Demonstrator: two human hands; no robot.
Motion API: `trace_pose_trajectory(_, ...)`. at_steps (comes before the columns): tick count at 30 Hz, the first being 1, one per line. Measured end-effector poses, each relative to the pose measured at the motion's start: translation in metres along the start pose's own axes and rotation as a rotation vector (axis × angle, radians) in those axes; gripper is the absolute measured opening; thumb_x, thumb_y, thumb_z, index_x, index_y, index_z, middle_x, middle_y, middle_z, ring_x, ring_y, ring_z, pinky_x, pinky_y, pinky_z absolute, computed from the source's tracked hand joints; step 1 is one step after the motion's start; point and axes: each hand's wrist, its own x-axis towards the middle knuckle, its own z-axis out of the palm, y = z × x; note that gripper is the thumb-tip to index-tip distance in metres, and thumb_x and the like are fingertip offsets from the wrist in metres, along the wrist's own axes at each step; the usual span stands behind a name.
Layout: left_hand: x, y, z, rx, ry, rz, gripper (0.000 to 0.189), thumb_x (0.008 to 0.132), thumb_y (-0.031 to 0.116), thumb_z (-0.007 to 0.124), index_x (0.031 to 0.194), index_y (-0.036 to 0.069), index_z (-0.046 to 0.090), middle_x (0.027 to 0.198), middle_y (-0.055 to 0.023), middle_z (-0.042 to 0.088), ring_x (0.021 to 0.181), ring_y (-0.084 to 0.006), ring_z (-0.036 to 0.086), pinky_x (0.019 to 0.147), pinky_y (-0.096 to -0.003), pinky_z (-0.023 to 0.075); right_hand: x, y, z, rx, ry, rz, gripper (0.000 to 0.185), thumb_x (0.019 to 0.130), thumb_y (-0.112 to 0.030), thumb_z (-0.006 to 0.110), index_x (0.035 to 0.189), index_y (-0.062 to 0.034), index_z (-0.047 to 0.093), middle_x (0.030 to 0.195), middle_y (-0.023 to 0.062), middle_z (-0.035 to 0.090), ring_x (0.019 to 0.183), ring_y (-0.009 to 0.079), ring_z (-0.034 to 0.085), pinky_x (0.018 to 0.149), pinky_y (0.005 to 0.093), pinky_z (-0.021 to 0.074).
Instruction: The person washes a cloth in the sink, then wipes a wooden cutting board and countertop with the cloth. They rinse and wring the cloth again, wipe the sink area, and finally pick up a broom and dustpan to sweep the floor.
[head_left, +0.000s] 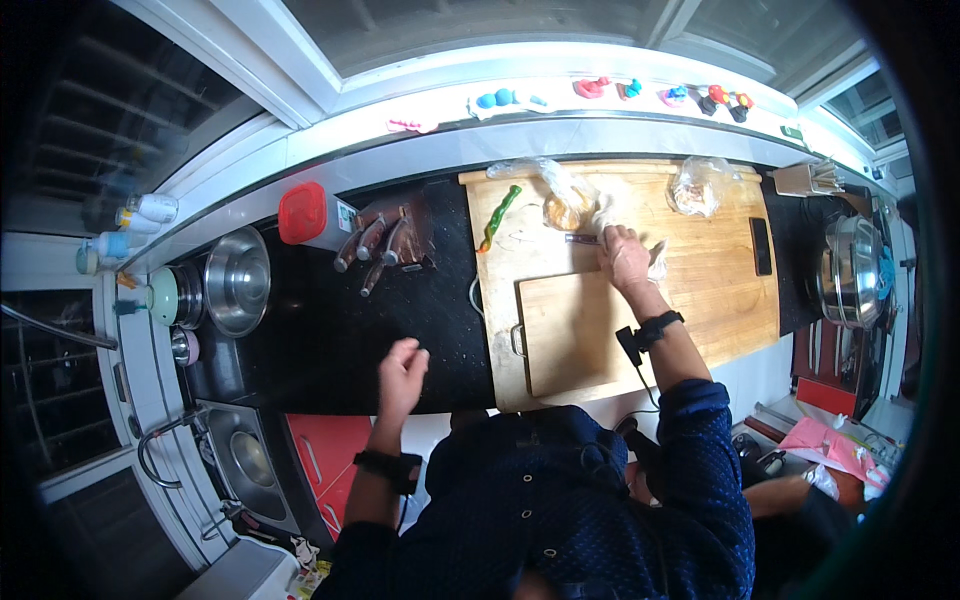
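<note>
My right hand (627, 257) rests on a white cloth (658, 261) on the large wooden board (720, 300); its fingers hide what they grip. A dark-handled tool (581, 238) sticks out left of these fingers, its far part hidden. My left hand (403, 375) hovers over the black countertop (450, 352) with fingers bent and nothing seen in it. Before me lies a smaller cutting board (562, 330) with a metal handle. Behind it are a green chili pepper (500, 217), a plastic bag with orange-yellow food (568, 208) and another bag of food (694, 187).
Left stand a knife block (416, 225), a red-lidded container (304, 214), a steel bowl (238, 281) and a sink (247, 457). A phone (760, 246) lies at the board's right edge, near a steel pot (851, 270). Another person's arm (776, 496) shows lower right.
</note>
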Motion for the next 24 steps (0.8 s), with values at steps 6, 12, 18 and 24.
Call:
trace_pose_trajectory(6, -0.035, -0.007, 0.024, -0.053, -0.117, 0.018, 0.026, 0.096, 0.005, 0.07, 0.119, -0.005, 0.066, 0.09, -0.0106, 0.074, 0.076, -0.0126, 0.069, 0.069, -0.028, 0.0565, 0.009, -0.002, 0.031, -0.054, -0.013, -0.082, 0.018, 0.085, -0.017, 0.063, 0.1, -0.0072, 0.065, 0.106, 0.014, 0.069, 0.103, 0.0337, 0.066, 0.085, 0.0476, 0.0569)
trace_pose_trajectory(12, -0.026, 0.003, 0.049, -0.202, -0.235, 0.005, 0.024, 0.099, 0.009, 0.069, 0.12, -0.002, 0.066, 0.095, -0.0093, 0.074, 0.079, -0.0133, 0.071, 0.068, -0.0268, 0.0568, -0.006, -0.008, -0.009, -0.061, -0.181, -0.169, 0.018, 0.082, -0.015, 0.064, 0.098, -0.0059, 0.066, 0.098, 0.0184, 0.071, 0.093, 0.0395, 0.069, 0.082, 0.05, 0.0571)
trace_pose_trajectory(18, -0.012, 0.053, 0.1, -0.501, -0.54, -0.15, 0.037, 0.109, 0.03, 0.056, 0.134, 0.003, 0.058, 0.121, -0.008, 0.069, 0.106, -0.0131, 0.066, 0.081, -0.0289, 0.0554, -0.096, -0.063, -0.074, 0.843, -0.579, 0.19, 0.018, 0.092, -0.015, 0.074, 0.105, -0.0027, 0.074, 0.084, 0.007, 0.073, 0.078, 0.0149, 0.067, 0.072, 0.033, 0.0557)
trace_pose_trajectory(24, -0.023, 0.094, 0.142, -0.884, -0.552, -0.125, 0.042, 0.113, 0.024, 0.047, 0.15, 0.004, 0.048, 0.133, -0.0037, 0.06, 0.121, -0.0108, 0.055, 0.105, -0.0279, 0.0444, -0.183, -0.155, -0.063, 1.449, -0.41, 0.293, 0.016, 0.103, -0.017, 0.065, 0.104, -0.0026, 0.072, 0.082, -0.0007, 0.066, 0.072, 0.0088, 0.058, 0.064, 0.0273, 0.0483)
